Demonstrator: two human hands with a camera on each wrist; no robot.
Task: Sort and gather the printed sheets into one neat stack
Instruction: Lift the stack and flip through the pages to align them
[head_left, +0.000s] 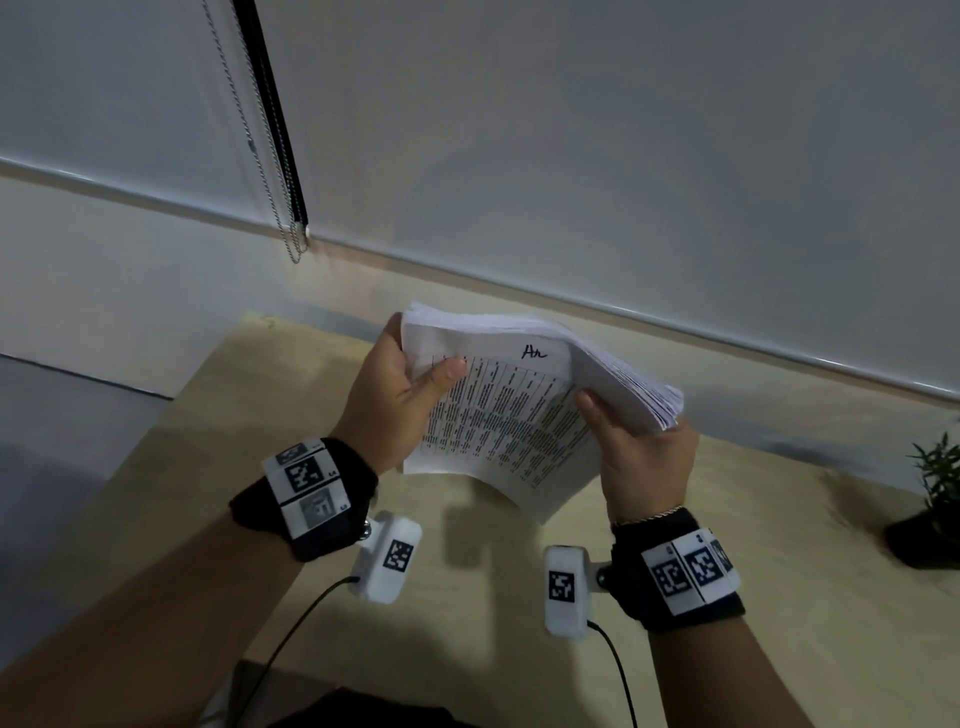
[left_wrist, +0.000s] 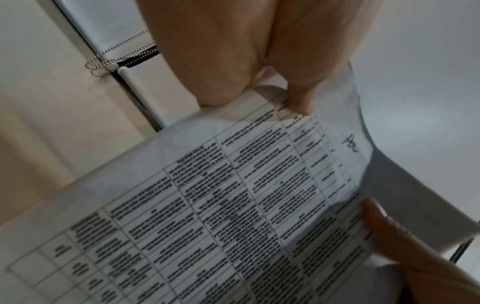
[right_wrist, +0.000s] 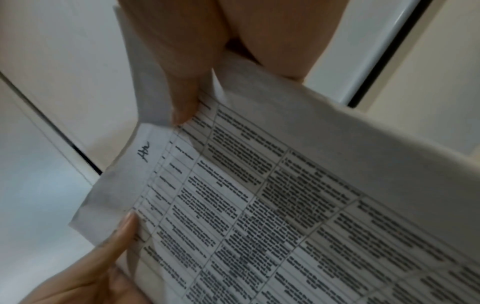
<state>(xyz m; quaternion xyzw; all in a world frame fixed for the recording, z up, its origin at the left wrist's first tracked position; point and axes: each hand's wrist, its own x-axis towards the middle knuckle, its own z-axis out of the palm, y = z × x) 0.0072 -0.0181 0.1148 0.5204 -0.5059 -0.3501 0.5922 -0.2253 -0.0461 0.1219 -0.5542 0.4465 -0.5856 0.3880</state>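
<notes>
both hands (head_left: 395, 395) grip opposite sides of sheets (head_left: 509, 410).

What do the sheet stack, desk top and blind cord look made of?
Sheet stack: thin matte white paper; it bends between the left hand and right hand, with a fanned edge, printed tables and a handwritten mark. Desk top: pale wood-look surface, probably laminate; grain too soft to confirm. Blind cord: beaded chain, silvery and shiny, likely metal, possibly plated plastic.
</notes>
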